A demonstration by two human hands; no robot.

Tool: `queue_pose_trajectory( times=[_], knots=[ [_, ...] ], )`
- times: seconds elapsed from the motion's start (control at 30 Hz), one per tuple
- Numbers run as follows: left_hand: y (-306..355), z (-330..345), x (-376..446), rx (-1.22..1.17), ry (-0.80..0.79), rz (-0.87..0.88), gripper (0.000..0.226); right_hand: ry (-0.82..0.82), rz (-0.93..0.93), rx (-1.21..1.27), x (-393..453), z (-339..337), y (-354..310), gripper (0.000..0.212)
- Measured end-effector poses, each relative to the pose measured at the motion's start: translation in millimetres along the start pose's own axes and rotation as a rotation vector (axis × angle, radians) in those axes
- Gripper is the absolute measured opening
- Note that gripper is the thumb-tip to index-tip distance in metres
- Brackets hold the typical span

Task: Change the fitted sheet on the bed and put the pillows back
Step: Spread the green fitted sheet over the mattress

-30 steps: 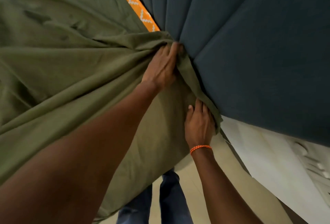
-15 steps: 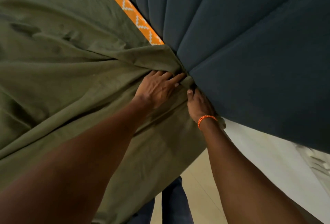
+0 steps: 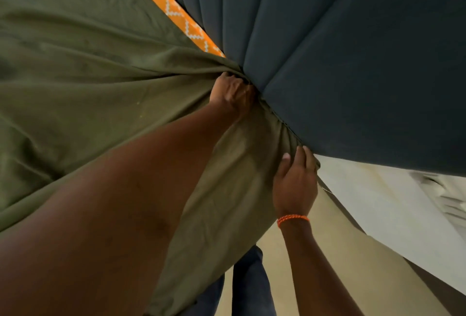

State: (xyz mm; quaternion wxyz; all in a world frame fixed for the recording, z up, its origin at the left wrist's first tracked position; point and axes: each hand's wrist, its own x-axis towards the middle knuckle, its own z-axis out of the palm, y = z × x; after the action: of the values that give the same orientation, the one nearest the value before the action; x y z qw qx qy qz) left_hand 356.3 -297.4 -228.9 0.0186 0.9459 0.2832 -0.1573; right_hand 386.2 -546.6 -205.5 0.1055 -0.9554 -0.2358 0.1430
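An olive-green fitted sheet (image 3: 88, 104) lies wrinkled over the mattress and hangs down its corner. A strip of orange patterned mattress (image 3: 174, 13) shows uncovered beside the dark blue padded headboard (image 3: 353, 76). My left hand (image 3: 233, 91) sits at the mattress corner against the headboard, fingers curled into a bunch of the sheet. Lower down, my right hand (image 3: 295, 179), with an orange bracelet on its wrist, has fairly straight fingers on the gathered hem where it meets the headboard. The pillows are out of view.
A white wall or cabinet side (image 3: 378, 204) stands to the right below the headboard. The beige floor (image 3: 315, 265) and my legs in dark blue trousers (image 3: 249, 285) are below the hanging sheet.
My left hand has gone up to the corner and curled into the sheet. My right hand has slid down along the headboard edge, and the hem there is now gathered.
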Motion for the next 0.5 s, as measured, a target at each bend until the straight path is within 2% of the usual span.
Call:
queue_pose_trajectory(
  times=[0.2, 0.27, 0.33, 0.4, 0.47, 0.5],
  knots=[
    [-8.1, 0.5, 3.5, -0.103, -0.073, 0.027, 0.043, -0.338, -0.032, -0.059, 42.5, -10.9, 10.0, 0.054],
    [-10.3, -2.0, -9.2, -0.191, 0.015, 0.023, 0.039, -0.503, 0.080, -0.007, 63.9, -19.1, 6.9, 0.052],
    [-15.5, -4.6, -30.3, -0.310, 0.177, -0.019, 0.036, -0.590, 0.131, -0.046, 69.3, -24.4, -5.4, 0.054],
    [-29.3, -7.4, -52.1, -0.443, 0.371, -0.149, 0.034, -0.517, 0.082, -0.233, 55.8, -30.9, -28.5, 0.048],
    [-52.7, -3.0, -68.1, -0.507, 0.509, -0.309, 0.031, -0.304, -0.024, -0.384, 31.6, -39.1, -64.7, 0.035],
    [-67.4, -1.0, -74.1, -0.527, 0.549, -0.392, 0.029, -0.186, -0.110, -0.365, 18.4, -44.4, -88.1, 0.029]
  ],
)
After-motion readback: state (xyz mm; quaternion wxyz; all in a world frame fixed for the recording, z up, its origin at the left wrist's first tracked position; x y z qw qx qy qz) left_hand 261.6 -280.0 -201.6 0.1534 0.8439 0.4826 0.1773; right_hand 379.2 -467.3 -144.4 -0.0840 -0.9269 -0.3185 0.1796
